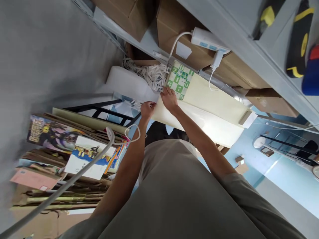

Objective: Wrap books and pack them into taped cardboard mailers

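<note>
My left hand is closed at the left end of a long cream sheet, its fingers curled and pinched; what lies between them is too small to make out. My right hand rests on the sheet's upper left corner with bent fingers, beside a green and white number-patterned booklet. Whether it grips anything is hidden. A white rounded object stands just left of both hands. Behind it lies a heap of shredded paper strips.
Cardboard boxes and a white power strip with cables stand at the top. Stacked flattened cardboard and printed sheets fill the left. A grey tube crosses the lower left. A metal shelf edge runs along the upper right.
</note>
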`<control>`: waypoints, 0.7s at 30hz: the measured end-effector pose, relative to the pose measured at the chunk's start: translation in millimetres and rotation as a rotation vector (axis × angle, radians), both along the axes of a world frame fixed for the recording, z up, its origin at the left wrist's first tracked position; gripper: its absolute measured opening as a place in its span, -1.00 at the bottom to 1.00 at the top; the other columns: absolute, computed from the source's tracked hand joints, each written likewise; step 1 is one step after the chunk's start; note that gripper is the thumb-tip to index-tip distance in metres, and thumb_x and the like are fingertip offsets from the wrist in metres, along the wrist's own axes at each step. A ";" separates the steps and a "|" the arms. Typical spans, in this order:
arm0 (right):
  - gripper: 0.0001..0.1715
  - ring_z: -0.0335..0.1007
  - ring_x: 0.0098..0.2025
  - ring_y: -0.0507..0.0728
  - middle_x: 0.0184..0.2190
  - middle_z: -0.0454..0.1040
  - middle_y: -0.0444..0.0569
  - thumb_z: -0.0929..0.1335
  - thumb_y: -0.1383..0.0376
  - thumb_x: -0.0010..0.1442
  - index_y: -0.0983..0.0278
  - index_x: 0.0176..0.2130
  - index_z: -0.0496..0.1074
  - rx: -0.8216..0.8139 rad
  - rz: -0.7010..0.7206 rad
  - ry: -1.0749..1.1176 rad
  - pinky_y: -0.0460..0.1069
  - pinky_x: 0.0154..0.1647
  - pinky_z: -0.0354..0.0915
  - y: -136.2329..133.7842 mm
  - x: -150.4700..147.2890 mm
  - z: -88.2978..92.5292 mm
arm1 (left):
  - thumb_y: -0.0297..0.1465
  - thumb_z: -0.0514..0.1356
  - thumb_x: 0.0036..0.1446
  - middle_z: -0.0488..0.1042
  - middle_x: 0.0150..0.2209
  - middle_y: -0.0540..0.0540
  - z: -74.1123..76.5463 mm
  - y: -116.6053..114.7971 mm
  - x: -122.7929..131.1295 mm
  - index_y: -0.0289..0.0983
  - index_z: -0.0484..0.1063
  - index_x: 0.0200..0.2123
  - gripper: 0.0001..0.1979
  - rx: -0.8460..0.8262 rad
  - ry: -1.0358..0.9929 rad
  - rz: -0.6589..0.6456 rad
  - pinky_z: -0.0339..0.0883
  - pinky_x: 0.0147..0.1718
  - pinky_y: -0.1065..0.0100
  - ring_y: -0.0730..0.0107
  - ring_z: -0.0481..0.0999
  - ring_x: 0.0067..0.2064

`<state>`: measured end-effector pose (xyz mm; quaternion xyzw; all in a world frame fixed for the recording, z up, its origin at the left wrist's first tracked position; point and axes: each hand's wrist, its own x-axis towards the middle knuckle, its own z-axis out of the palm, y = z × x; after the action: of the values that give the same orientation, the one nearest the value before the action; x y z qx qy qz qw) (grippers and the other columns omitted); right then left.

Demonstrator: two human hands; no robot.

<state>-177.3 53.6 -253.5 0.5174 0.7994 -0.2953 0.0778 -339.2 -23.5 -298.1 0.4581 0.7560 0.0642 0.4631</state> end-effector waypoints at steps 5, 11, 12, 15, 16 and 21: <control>-0.58 0.54 0.32 0.46 0.15 0.66 0.35 0.24 0.32 0.61 0.43 0.29 0.48 -0.064 -0.144 0.036 0.44 0.41 0.46 9.2 -6.9 -7.7 | -0.35 0.28 0.47 0.79 0.05 -0.26 7.7 -11.9 -13.1 -0.29 0.74 -0.02 -0.77 -0.004 0.006 0.027 0.49 0.19 0.22 0.04 0.75 0.05; -0.60 0.45 0.42 0.56 0.17 0.65 0.53 0.40 0.39 0.50 0.53 0.25 0.50 -0.124 0.002 -0.040 0.49 0.49 0.38 18.7 -13.4 -12.2 | -0.35 0.33 0.45 0.72 0.19 -0.28 9.2 -20.2 -9.7 -0.29 0.66 0.11 -0.75 0.043 -0.025 -0.015 0.48 0.19 0.22 0.11 0.73 -0.02; -0.63 0.46 0.42 0.56 0.16 0.66 0.53 0.36 0.45 0.50 0.54 0.22 0.53 -0.130 -0.002 -0.054 0.49 0.49 0.39 19.7 -14.2 -11.4 | -0.36 0.34 0.44 0.72 0.19 -0.28 8.0 -20.5 -7.3 -0.29 0.65 0.12 -0.74 0.038 -0.035 -0.033 0.48 0.19 0.22 0.10 0.73 -0.02; -0.61 0.47 0.43 0.52 0.19 0.68 0.48 0.29 0.54 0.51 0.54 0.16 0.62 -0.144 -0.029 -0.100 0.44 0.48 0.43 24.1 -16.3 -6.4 | -0.38 0.31 0.46 0.74 0.14 -0.27 3.4 -21.3 -1.2 -0.27 0.66 0.09 -0.78 0.022 -0.049 -0.069 0.48 0.21 0.21 0.07 0.74 0.01; -0.61 0.47 0.44 0.52 0.20 0.68 0.46 0.29 0.55 0.50 0.54 0.15 0.64 -0.151 -0.031 -0.113 0.42 0.48 0.43 26.1 -17.3 -4.1 | -0.39 0.30 0.46 0.75 0.12 -0.27 1.9 -21.7 0.0 -0.25 0.66 0.08 -0.79 0.026 -0.046 -0.074 0.48 0.21 0.21 0.07 0.74 0.02; -0.48 0.45 0.48 0.46 0.22 0.66 0.45 0.24 0.64 0.47 0.55 0.20 0.65 -0.092 -0.077 -0.155 0.31 0.51 0.41 35.5 -20.5 8.5 | -0.41 0.29 0.41 0.76 0.07 -0.26 0.4 -22.9 1.1 -0.24 0.63 0.04 -0.80 0.051 0.000 -0.094 0.53 0.20 0.18 0.09 0.74 0.01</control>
<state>-197.8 89.1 -245.0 0.5648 0.7561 -0.2938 0.1517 -338.0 -46.4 -297.7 0.5048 0.7317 0.0617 0.4539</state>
